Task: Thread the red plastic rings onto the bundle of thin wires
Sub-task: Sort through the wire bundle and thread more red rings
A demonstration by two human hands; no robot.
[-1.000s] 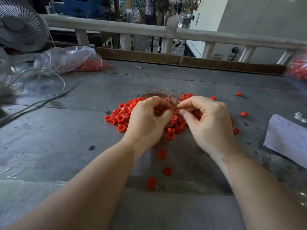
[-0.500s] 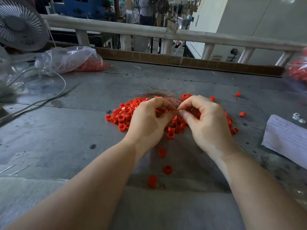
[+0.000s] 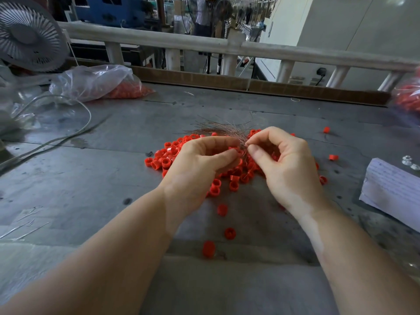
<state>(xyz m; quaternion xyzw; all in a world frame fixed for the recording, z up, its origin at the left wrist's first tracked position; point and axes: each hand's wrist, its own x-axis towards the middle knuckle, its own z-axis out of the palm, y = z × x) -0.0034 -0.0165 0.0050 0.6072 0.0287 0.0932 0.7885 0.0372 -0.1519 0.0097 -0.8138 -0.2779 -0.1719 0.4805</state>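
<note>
- Left hand (image 3: 200, 169) pinches one red ring (image 3: 236, 151), right hand (image 3: 284, 164) pinches the wire bundle (image 3: 225, 130) at its near end.
- Tip, imo: keep the wire ends squeezed tight together so no strand strays, then slide the ring straight on.
- The bundle fans out away from both hands, over the pile of rings (image 3: 168, 155) on the table (image 3: 68, 178).
- A few strays lie nearer the person.

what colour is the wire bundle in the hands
Coppery reddish-brown, seen in the head view: the wire bundle.
</note>
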